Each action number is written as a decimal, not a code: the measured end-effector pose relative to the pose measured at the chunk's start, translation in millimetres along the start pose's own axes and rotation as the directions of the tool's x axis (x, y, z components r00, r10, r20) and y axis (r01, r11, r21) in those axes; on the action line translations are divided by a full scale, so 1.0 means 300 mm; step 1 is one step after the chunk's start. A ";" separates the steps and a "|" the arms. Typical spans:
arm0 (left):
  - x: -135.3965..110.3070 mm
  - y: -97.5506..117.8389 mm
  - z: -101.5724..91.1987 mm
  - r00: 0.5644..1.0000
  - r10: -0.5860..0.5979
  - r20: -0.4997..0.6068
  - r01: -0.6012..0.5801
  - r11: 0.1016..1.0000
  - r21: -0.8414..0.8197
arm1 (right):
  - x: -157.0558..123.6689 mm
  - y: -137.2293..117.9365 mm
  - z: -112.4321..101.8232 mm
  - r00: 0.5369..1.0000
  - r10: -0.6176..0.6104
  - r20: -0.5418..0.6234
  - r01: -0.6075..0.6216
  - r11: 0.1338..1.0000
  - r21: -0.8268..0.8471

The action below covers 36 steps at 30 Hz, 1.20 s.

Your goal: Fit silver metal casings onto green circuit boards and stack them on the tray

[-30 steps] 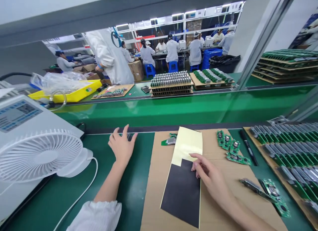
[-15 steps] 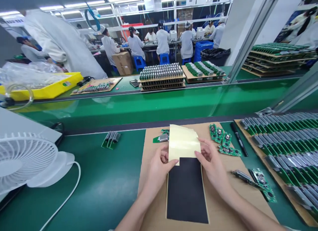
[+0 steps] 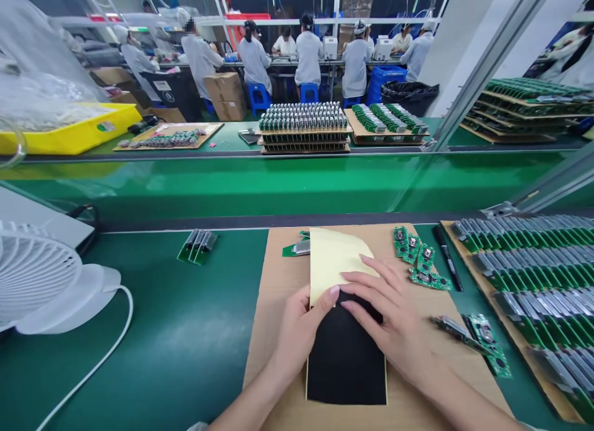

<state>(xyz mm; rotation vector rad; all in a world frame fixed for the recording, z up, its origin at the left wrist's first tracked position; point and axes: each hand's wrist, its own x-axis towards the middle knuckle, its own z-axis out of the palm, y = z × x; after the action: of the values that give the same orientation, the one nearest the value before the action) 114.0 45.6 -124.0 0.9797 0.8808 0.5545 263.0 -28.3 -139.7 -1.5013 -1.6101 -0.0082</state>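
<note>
A black sheet (image 3: pixel 346 369) with pale yellow edges lies on brown cardboard in front of me. Its far end shows as a pale yellow paper flap (image 3: pixel 331 258), raised and curved. My left hand (image 3: pixel 299 329) is closed on the flap's lower left edge, thumb on top and the other fingers partly hidden behind. Over the sheet's right side, my right hand (image 3: pixel 390 307) has its fingers stretched out and apart. Its fingertips lie at the flap's lower edge, close to the left thumb. Partly behind the flap is a green circuit board (image 3: pixel 297 248) with a grey part.
Several small circuit boards (image 3: pixel 413 251), a black marker (image 3: pixel 448 258) and a board tray (image 3: pixel 524 301) lie right. A white fan (image 3: pixel 37 276) and upright boards (image 3: pixel 197 245) are left. Beyond a green ledge stand stacked board trays (image 3: pixel 304 131); co-workers sit farther back.
My right hand has left the flap's right edge and moved left across the sheet, fingers spreading. The left hand keeps its hold. The view has shifted slightly, and the person standing at left is mostly out of view.
</note>
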 end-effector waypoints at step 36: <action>-0.001 -0.026 -0.005 0.976 0.172 0.130 -0.216 0.818 0.534 | 0.000 0.016 0.013 0.945 0.285 -0.163 -0.255 0.949 0.184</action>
<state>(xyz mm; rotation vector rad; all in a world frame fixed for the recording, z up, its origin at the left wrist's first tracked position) 112.7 42.5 -131.1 1.6199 0.8937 0.4373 264.5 -24.8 -144.7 -1.5350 -1.2160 0.1282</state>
